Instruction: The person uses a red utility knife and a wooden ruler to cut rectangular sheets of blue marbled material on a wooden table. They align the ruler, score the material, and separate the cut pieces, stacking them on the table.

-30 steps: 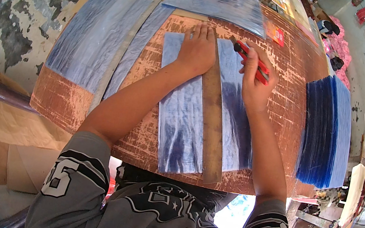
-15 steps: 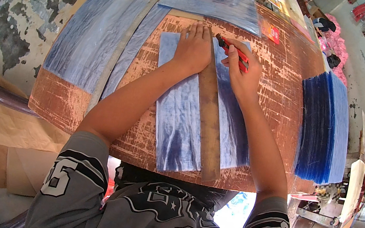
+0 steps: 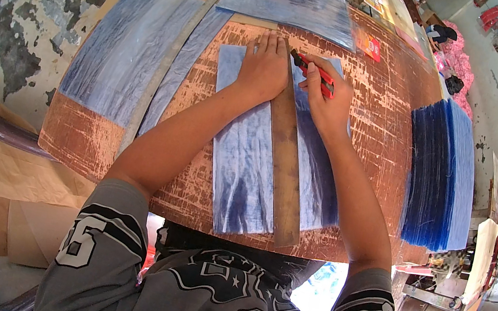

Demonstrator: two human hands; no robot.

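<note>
On a scarred desk point(image 3: 397, 108), the left hand point(image 3: 266, 67) lies flat, fingers spread, pinning a blue sheet point(image 3: 240, 167) beside a long wooden ruler point(image 3: 284, 162) running away from the person, while the right hand point(image 3: 329, 99), fingers closed on a red utility knife point(image 3: 315, 72), sits just right of the ruler's far end.

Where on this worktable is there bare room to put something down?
Bare tabletop lies between the sheet under the right hand and the blue stack, and at the near-left corner. It is crowded around the wooden ruler and left hand.
</note>
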